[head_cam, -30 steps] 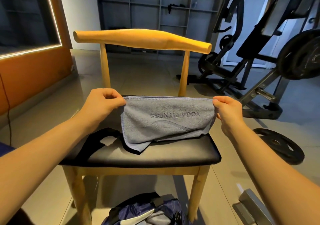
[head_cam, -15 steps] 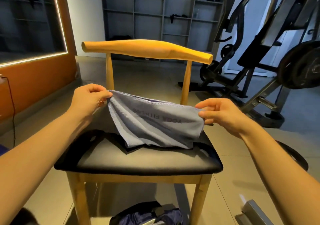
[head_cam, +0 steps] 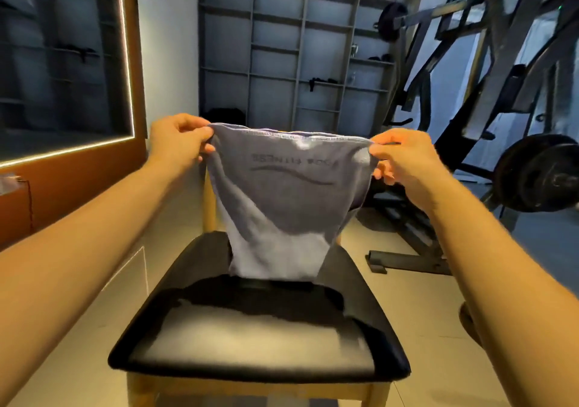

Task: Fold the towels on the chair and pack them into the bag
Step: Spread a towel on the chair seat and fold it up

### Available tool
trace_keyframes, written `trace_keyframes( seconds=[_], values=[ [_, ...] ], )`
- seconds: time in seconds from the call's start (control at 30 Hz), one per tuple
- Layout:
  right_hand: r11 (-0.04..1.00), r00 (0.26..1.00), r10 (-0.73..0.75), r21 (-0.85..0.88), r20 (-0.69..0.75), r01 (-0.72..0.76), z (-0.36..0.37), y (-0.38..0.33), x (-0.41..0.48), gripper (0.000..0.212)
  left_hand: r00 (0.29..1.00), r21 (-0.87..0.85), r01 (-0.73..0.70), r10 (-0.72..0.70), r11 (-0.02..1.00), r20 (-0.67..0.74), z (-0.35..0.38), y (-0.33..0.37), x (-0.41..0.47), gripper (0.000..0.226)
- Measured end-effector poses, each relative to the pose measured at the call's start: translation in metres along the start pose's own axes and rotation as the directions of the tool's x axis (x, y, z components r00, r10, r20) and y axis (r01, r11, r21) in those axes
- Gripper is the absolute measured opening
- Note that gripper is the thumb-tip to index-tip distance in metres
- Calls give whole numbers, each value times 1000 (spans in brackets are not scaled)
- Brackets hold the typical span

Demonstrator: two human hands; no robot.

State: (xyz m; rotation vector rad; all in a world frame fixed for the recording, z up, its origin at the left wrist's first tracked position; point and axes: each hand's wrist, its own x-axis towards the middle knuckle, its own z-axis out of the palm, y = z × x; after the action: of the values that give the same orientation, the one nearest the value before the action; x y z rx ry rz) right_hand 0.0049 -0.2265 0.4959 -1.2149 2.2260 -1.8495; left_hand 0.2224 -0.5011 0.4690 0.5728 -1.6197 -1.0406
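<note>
A grey towel [head_cam: 282, 206] with dark lettering hangs in the air above the chair, its lower edge near the seat. My left hand [head_cam: 180, 140] pinches its top left corner and my right hand [head_cam: 398, 156] pinches its top right corner, with the top edge stretched between them. The wooden chair's black padded seat [head_cam: 257, 337] lies below. A dark cloth [head_cam: 266, 297] lies on the seat under the towel. The hanging towel hides most of the chair's backrest. The bag is out of view.
A weight machine with a black plate [head_cam: 539, 171] stands at the right, its bench frame [head_cam: 407, 259] on the floor beside the chair. Grey shelving [head_cam: 291, 49] lines the back wall. An orange wall with a lit mirror [head_cam: 62, 61] runs along the left.
Both hands have lifted the towel from the seat to chest height and spread it out. The view has tilted up, so the bag under the chair has dropped out of sight.
</note>
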Motion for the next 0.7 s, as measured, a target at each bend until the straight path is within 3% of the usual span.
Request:
trace_keyframes(
  seconds=[0.07, 0.1, 0.13, 0.23, 0.37, 0.53, 0.7],
  values=[
    [979, 949, 18, 189, 316, -81, -9, -23, -4, 5, 1000, -36, 29, -29, 999, 7, -5, 11, 11, 12],
    [980, 936, 18, 178, 352, -86, -13, -28, -2, 5, 999, -70, 49, -48, 996, 16, -9, 14, 13, 10],
    [988, 953, 35, 134, 301, -78, -13, -29, 2, 6, 998, -104, 62, -60, 993, 21, -12, 16, 14, 10],
    [995, 996, 78, 63, -46, -75, -2, -21, 17, 10, 997, -96, 82, -80, 992, 25, -19, 15, 14, 10],
    [971, 987, 162, 178, 20, -163, 4, -13, 28, 17, 988, -77, 155, -155, 985, 8, -19, 8, 21, 9],
    [976, 973, 216, -3, -85, -217, 18, 0, 41, 10, 957, -82, 275, -264, 958, 122, -7, 1, 30, 11],
    [985, 980, 137, 123, -141, -120, 25, 8, 55, 10, 981, -194, 176, -155, 965, 117, 2, 3, 45, 17]
  ],
)
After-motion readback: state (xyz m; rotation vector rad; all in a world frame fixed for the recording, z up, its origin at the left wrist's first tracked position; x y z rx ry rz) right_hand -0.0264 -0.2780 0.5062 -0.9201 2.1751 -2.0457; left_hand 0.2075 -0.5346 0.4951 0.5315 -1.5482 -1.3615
